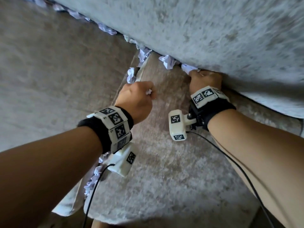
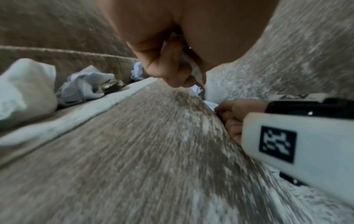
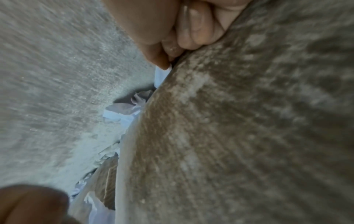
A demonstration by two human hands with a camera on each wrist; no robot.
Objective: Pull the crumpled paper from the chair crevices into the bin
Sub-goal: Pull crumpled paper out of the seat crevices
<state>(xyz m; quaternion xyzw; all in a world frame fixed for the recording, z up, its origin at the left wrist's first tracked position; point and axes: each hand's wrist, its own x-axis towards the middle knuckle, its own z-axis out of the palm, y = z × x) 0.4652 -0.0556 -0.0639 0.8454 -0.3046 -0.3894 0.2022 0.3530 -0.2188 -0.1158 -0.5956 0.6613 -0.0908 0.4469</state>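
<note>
White crumpled paper (image 1: 149,92) peeps out of my left hand (image 1: 137,99), which is clenched round it just above the seat cushion (image 1: 164,162). My right hand (image 1: 204,79) is pushed into the crevice where that cushion meets the plush back cushion (image 1: 213,30); its fingers are curled against a wad of paper (image 1: 189,68) wedged there, though the back cushion overhangs the knuckles and I cannot tell whether they have hold of it. Just to the left of that wad another ball (image 1: 167,61) sticks out of the same gap. More scraps (image 1: 131,74) sit in the slot between the seat cushion and the neighbouring cushion (image 1: 57,79), and a further run of paper (image 1: 107,29) lines the crevice farther along. Behind my left wrist more wads (image 1: 93,176) fill the side gap.
</note>
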